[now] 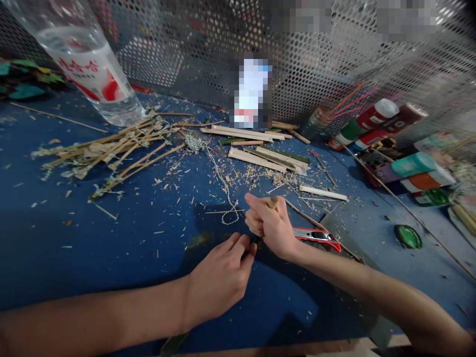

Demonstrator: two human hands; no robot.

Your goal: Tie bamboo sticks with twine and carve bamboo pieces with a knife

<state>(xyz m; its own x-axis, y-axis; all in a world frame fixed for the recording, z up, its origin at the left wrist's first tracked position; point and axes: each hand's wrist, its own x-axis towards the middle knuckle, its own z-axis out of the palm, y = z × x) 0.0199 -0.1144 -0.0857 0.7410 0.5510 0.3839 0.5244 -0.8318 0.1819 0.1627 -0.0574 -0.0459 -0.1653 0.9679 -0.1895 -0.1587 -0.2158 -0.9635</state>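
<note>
My right hand (273, 225) is a fist around a short tan wooden stick (273, 201), whose blunt end pokes out above the fingers. Close beside it, my left hand (225, 275) is closed, thumb and fingertips pinching a thin dark piece that shows only in the gap between the hands. Whether this is the same stick is hidden by my fingers. A red utility knife (318, 237) lies on the blue tabletop (122, 253) just right of my right fist. Beyond the hands, a twisted string (226, 186) ends in a loop near split bamboo strips (256, 159).
Tied bundles of thin sticks (122, 148) lie at left by a water bottle (106, 82). A phone (251, 91) leans on the perforated metal screen (208, 59). Paint bottles (405, 171), a green-filled lid (408, 236) and a long thin stick (401, 203) are at right. Shavings litter the table.
</note>
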